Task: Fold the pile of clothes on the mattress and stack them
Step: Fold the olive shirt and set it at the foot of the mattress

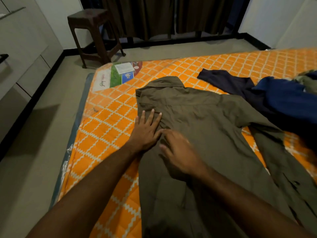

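Shirt (205,134) lies flat mid-mattress (106,134), collar toward the label (118,74); label text too small to read. Your left hand (145,133) presses flat at shirt's left edge; right hand (180,155) blurred, fingers relaxed on cloth. Pile (277,97) far right.

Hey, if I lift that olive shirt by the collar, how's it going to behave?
The olive shirt will probably hang limp: it lies flat on the mattress with soft wrinkles, so it looks like thin woven cloth. It is likely light, and the sleeve spread to the right should dangle. It may slide easily, since the mattress seems still wrapped in glossy plastic.
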Available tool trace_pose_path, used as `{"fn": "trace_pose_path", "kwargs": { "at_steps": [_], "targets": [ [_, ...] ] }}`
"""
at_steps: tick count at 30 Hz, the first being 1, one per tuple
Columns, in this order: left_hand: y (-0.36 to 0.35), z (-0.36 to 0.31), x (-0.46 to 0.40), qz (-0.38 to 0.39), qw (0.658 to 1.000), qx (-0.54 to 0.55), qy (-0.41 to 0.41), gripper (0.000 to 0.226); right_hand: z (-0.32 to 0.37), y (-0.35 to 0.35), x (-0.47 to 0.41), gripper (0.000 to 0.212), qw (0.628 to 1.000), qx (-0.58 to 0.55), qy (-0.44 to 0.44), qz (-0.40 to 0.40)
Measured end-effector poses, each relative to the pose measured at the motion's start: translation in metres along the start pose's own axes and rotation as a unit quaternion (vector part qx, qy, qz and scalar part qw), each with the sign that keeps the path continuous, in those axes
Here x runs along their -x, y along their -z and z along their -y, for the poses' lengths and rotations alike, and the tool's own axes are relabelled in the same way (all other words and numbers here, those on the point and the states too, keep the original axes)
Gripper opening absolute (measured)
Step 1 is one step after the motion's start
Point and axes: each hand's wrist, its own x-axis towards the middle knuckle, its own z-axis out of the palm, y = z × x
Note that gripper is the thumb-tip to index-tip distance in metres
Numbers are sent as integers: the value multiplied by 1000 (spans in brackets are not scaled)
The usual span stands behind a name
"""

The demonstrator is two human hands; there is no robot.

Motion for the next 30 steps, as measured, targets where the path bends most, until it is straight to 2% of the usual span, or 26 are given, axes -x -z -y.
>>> {"fn": "trace_pose_path", "kwargs": {
  "at_steps": [2, 4, 6, 9, 11, 14, 17, 20, 23, 26, 30],
  "targets": [
    [4, -2, -2, 32, 999, 11, 20, 74, 2, -12, 24, 77, 985, 157, 6, 74],
    [20, -5, -1, 80, 995, 31, 42, 69, -5, -2, 29, 81, 969, 230, -31, 87],
    [37, -14, 9, 109, 990, 72, 59, 63, -12, 18, 29, 79, 971, 213, -80, 76],
    [64, -45, 55, -8, 985, 170, 22, 56, -27, 51, 51, 65, 982, 92, -160, 33],
    [75, -76, 90, -36, 980, 193, -31, 67, -44, 69, 79, 64, 975, 88, -204, 3],
    [71, -120, 128, 46, 988, 107, -99, 97, -71, 96, 127, 68, 953, 103, -284, -1],
    [47, -141, 146, 112, 987, 37, -108, 107, -79, 119, 172, 68, 931, 97, -348, 43],
    [30, -146, 155, 102, 991, 5, -86, 115, -80, 126, 205, 75, 924, 97, -363, 73],
    [34, -160, 158, 94, 994, 1, -59, 121, -78, 131, 231, 82, 914, 89, -393, 40],
    [43, -170, 164, 62, 995, -12, -72, 97, -76, 133, 241, 90, 910, 95, -403, 32],
    [46, -196, 161, 8, 987, -36, -155, 62, -77, 140, 246, 80, 924, -9, -382, 26]
  ]
}}
